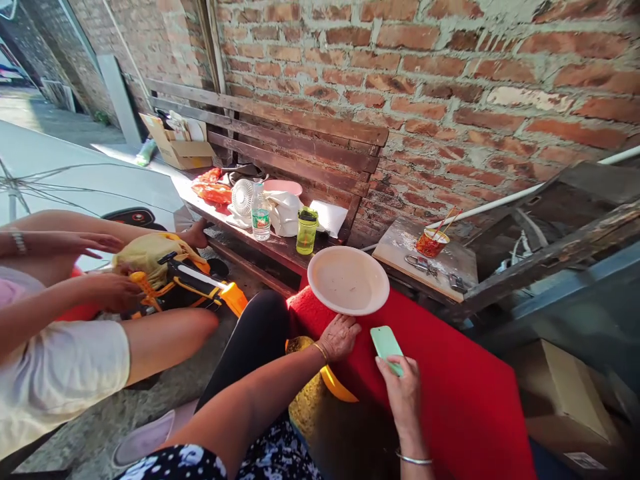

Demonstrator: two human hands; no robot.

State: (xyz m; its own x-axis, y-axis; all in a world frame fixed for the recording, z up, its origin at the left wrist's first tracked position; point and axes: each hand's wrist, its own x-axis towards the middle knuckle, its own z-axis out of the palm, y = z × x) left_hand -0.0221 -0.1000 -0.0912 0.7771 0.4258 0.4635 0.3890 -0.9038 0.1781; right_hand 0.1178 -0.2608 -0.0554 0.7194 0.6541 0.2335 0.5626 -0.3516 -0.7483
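Note:
My right hand [404, 390] is closed around the lower end of a mint-green phone [386, 343], its back or case facing up. It is above a red cloth [450, 373]. My left hand [341, 337] lies on the cloth with fingers loosely bent, holding nothing that I can see; its fingertips are close to the near rim of a pale basin [349, 281]. Whether they touch the rim I cannot tell. A few small dark specks lie in the basin. Below my left wrist is a yellow container [337, 387], partly hidden by my arm and the cloth.
A wooden bench [280, 147] by the brick wall bears a water bottle [261, 217], a green-yellow cup [307, 231], a small fan [243, 197] and a carton [185, 147]. A board [400, 250] at right holds a noodle cup [431, 243] and padlocks [423, 265]. Another person's hands [113, 292] are at left.

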